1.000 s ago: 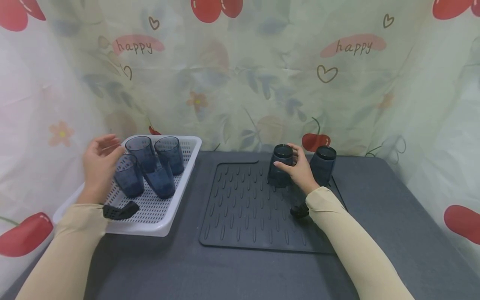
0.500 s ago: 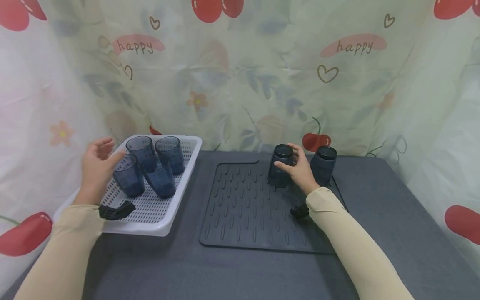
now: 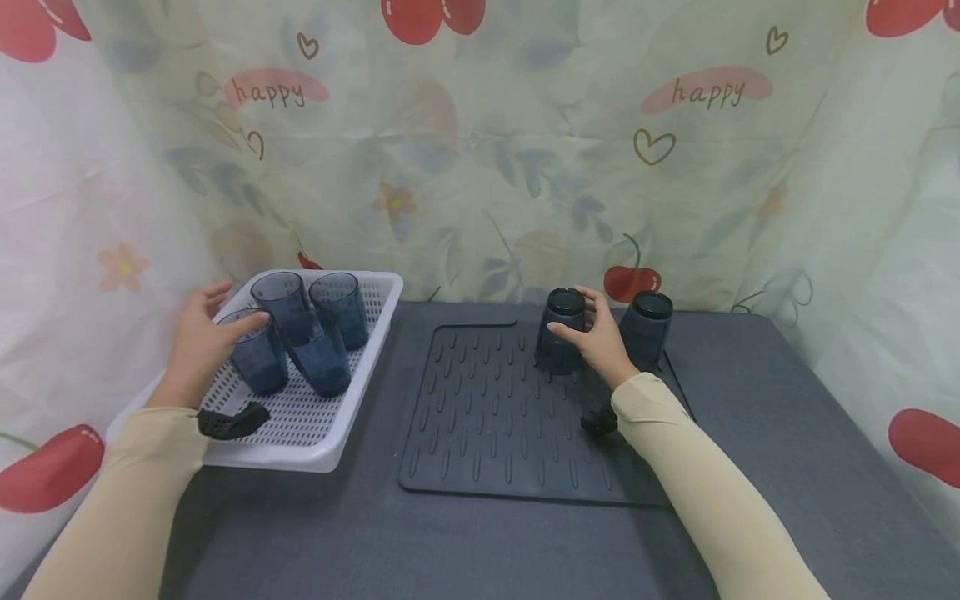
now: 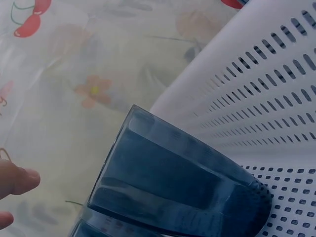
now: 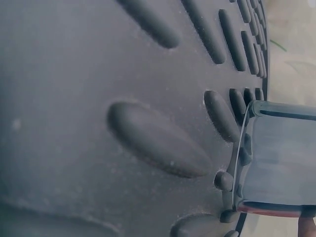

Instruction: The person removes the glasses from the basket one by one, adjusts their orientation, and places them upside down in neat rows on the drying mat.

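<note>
In the head view my right hand (image 3: 602,340) holds an upside-down blue drinking glass (image 3: 557,357) by its sides, thumb on the near side. That glass stands mouth-down on a black ridged drying mat (image 3: 487,442); its rim meets the ridges in the right wrist view. A second inverted glass (image 3: 647,332) stands just to its right. At the left, my left hand (image 3: 193,350) hovers by the nearest upright glass (image 3: 258,362) in a white basket (image 3: 324,457), thumb over its rim. In the left wrist view its fingertips (image 4: 19,181) are apart from the glass (image 4: 177,182).
Two more glasses (image 3: 279,292) (image 3: 341,312) stand behind in the basket, and another glass (image 3: 322,362) leans among them. A dark grey cloth (image 3: 480,550) covers the table. A patterned curtain (image 3: 480,208) hangs close behind and at both sides.
My left hand moves slightly left, then its thumb swings right and down over the rim of the nearest glass. My right hand and the glass in it stay put.
</note>
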A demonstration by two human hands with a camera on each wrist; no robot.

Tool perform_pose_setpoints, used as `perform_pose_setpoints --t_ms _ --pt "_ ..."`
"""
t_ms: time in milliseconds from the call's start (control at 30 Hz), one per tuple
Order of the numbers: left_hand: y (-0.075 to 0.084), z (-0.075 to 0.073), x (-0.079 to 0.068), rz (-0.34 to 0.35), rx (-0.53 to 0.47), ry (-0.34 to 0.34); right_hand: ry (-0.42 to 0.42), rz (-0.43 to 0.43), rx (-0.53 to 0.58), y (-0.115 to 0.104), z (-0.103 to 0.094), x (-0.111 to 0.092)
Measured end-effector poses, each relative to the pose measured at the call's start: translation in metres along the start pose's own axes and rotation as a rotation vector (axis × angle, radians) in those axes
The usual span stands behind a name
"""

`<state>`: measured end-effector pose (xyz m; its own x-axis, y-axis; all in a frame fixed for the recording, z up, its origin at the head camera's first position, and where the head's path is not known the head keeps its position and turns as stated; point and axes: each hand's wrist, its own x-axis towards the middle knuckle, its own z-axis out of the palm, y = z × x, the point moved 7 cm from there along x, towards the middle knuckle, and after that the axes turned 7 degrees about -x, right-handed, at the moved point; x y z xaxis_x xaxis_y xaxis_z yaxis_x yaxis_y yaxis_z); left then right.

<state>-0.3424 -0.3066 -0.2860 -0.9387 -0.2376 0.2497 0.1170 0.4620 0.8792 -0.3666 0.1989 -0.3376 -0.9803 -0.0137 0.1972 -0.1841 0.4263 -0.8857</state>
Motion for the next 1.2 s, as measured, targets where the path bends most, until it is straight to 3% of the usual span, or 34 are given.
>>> perform_pose_setpoints --t_ms 1033,1200 --pt "-0.013 0.006 0.004 -0.095 0.086 -0.076 -0.009 0.007 0.008 0.0 0.0 -0.001" --pt "-0.017 0.007 0.005 -0.117 0.094 -0.079 0.002 -0.007 -0.004 0.02 0.001 0.011"
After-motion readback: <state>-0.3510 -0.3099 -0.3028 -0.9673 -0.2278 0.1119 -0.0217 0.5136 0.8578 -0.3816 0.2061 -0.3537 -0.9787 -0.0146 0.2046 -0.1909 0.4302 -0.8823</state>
